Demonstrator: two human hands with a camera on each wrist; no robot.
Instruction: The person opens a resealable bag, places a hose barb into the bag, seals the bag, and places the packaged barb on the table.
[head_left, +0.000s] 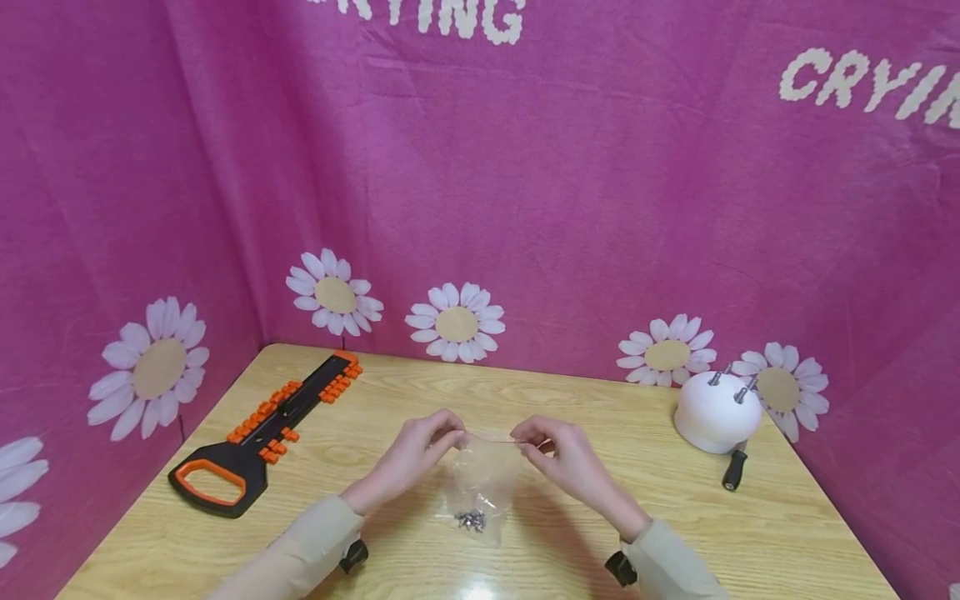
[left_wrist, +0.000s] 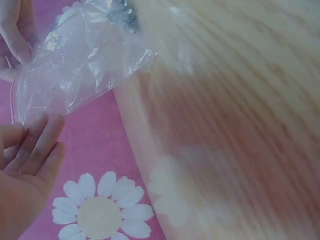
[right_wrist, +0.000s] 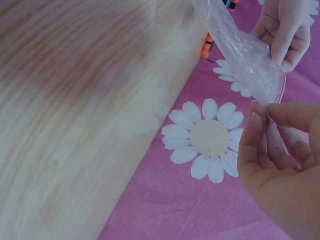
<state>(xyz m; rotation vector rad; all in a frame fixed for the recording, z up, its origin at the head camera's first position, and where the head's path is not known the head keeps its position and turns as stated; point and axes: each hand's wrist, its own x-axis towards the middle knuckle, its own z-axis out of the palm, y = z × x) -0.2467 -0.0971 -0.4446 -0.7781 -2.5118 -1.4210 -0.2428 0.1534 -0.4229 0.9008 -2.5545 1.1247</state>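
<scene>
A clear plastic zip bag (head_left: 486, 479) hangs between the two hands over the table. Small dark metal screws (head_left: 471, 521) lie bunched in its bottom. My left hand (head_left: 420, 450) pinches one top corner of the bag between thumb and fingers. At the opposite top corner, my right hand (head_left: 558, 454) pinches the edge the same way. The bag's reddish top strip runs nearly straight from hand to hand. In the left wrist view the bag (left_wrist: 85, 60) looks creased and shiny, and the right wrist view shows its corner at the right fingertips (right_wrist: 257, 111).
A black and orange rack-like tool (head_left: 277, 425) with a loop handle lies at the table's left. On the right stand a white rounded object (head_left: 716, 412) with metal pins on top and a black-handled screwdriver (head_left: 736, 468). Pink flowered cloth (head_left: 525, 208) hangs behind the wooden table (head_left: 600, 417).
</scene>
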